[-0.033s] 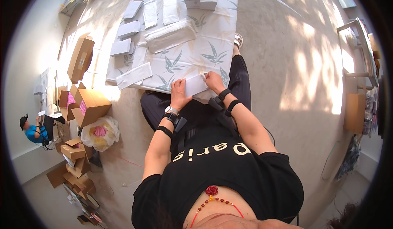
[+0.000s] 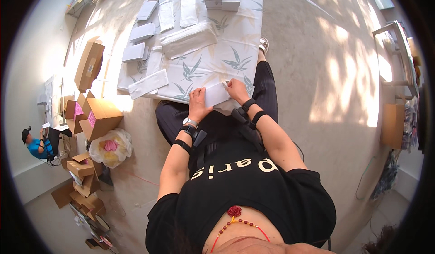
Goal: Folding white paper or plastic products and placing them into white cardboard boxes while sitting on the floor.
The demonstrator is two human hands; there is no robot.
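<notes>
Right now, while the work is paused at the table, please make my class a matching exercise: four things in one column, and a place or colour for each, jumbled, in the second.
Column one:
1. Flat white piece
2. Rose pendant
3. Plastic bag
4. Tablecloth

Column two:
A. White with a green leaf print
B. Beside open cardboard boxes
C. Between the left fingers and the right fingers
D. Dark red

Right pairs: 1-C, 2-D, 3-B, 4-A
</notes>
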